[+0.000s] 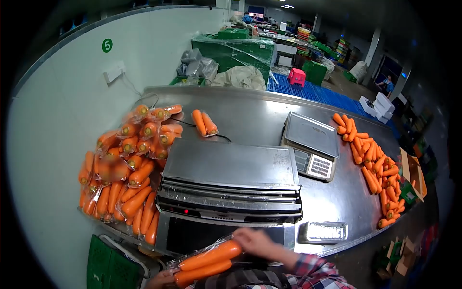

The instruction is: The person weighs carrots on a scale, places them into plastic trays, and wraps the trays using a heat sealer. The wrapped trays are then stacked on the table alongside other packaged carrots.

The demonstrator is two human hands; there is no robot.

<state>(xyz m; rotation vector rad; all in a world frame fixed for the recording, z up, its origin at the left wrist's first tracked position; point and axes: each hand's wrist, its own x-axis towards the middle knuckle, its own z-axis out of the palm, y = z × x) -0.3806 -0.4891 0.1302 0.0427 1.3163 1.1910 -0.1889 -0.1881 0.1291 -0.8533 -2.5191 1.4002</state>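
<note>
Close to my body, a film-wrapped pack of carrots [211, 255] is held between my hands, two large carrots side by side. My left hand [162, 279] is closed at its lower left end, partly cut off by the frame. At the upper right end, my right hand [255, 242] has its fingers closed on the film and carrot tip. Just beyond the pack stands a metal wrapping machine [231, 164] with a red light and a dark front plate [202, 236].
Wrapped carrots [127, 173] are heaped at the left by the wall; another wrapped pair [204, 123] lies behind the machine. On the right are a weighing scale [310, 144], a clear-lidded metal tray [325, 232] and loose carrots [378, 168]. A green crate [113, 265] stands below left.
</note>
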